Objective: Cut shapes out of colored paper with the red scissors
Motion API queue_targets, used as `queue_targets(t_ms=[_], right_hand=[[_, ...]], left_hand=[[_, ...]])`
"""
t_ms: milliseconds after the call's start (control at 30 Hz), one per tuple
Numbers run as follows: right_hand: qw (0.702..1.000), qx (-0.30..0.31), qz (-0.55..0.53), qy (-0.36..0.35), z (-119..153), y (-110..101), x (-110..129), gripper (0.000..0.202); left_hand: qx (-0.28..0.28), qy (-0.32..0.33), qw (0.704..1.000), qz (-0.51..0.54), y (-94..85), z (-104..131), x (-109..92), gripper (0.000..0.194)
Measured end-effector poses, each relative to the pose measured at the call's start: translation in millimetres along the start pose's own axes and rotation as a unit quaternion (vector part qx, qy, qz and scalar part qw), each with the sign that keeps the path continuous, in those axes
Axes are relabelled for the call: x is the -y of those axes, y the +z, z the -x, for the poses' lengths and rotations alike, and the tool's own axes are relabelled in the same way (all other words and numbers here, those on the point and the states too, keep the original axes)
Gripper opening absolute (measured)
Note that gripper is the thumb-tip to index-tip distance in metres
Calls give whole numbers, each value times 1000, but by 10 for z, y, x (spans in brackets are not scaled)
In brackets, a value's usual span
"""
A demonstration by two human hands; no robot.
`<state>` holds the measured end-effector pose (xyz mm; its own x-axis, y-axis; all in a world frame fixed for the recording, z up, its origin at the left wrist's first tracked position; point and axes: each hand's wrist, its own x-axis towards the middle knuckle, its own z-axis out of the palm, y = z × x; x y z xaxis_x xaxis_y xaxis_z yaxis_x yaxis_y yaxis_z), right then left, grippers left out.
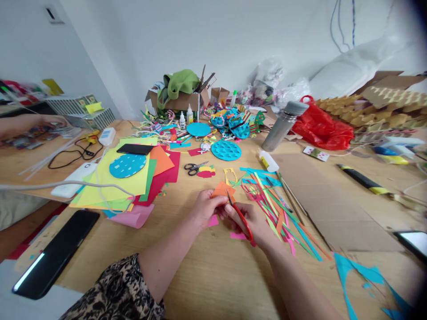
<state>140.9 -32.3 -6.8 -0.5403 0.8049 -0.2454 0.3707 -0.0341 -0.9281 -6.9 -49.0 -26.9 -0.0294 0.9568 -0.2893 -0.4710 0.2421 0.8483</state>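
Left hand (207,208): thumb and fingers pinched on a small piece of orange paper (223,190); the paper is held up above the wooden table (200,284), in front of the body.
Right hand (255,218): fingers clamped around the red-handled scissors (242,217); the blades point away from the body and lie across the orange paper; whether they are parted or closed is hard to make out.
Under the hands: scraps of pink paper (238,236) on the tabletop.
Right of the hands: a loose heap of coloured paper strips (275,209); beyond it, a white glue bottle (268,161) lying on its side; farther right, a flat cardboard sheet (328,200).
Beyond the hands: black-handled scissors (192,168) beside a red and yellow paper cutout (206,172); a blue dimpled disc (226,150) behind them.
Left of the hands: stacked coloured sheets (100,191), with a blue spotted disc (127,166) and a black phone (134,149) on top.
Far left: another person's hand (55,120), near small packets; its fingers are too blurred to tell.
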Motion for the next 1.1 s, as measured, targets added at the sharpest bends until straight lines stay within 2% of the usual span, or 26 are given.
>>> queue_targets(t_ms=[600, 1100], right_hand=[[1000, -16, -4, 25, -12, 1, -20, 52], [1000, 9, 9, 12, -2, -38, -7, 50]], left_hand=[[-6, -1, 1000, 11, -13, -11, 14, 19], [40, -12, 999, -31, -60, 18, -57, 17]])
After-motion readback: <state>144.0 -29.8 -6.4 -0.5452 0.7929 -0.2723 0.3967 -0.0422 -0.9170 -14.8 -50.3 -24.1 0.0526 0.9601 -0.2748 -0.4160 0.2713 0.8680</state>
